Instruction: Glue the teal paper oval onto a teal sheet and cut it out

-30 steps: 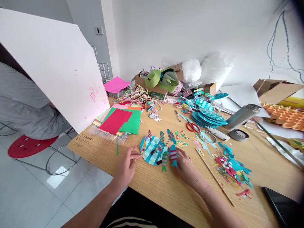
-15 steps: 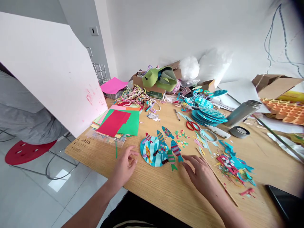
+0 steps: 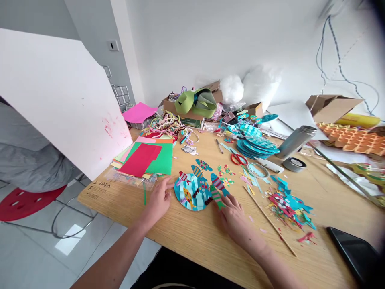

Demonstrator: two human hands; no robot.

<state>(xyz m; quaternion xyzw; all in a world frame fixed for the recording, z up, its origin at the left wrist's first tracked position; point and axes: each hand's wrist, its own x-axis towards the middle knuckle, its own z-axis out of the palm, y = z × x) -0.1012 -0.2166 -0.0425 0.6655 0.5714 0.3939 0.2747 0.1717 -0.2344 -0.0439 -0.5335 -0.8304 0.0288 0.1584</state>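
A round blue disc (image 3: 182, 199) with wavy pale stripes lies on the table in front of me, with small paper fish and dark twisted pieces on it. My left hand (image 3: 160, 197) rests at its left edge, fingers loosely apart, holding nothing. My right hand (image 3: 234, 218) has its thumb and fingertips on the tail of a green striped paper fish (image 3: 215, 194) at the disc's right side. Just above those fingers is a blue fish with red stripes (image 3: 217, 181). A yellow-striped fish (image 3: 197, 171) and a spotted blue fish (image 3: 203, 164) lie at the disc's upper edge.
Red-handled scissors (image 3: 239, 159), a tape roll (image 3: 294, 164), a wooden stick (image 3: 270, 222) and paper scraps (image 3: 288, 204) lie rightward. Behind are stacked blue discs (image 3: 255, 149) and a metal flask (image 3: 296, 142). Coloured paper (image 3: 140, 159) lies left, near a white board (image 3: 60, 92). A phone (image 3: 351, 251) sits front right.
My right hand has moved left and onto the green fish's tail. My left hand has come closer to the disc's edge. The whole view has shifted slightly.
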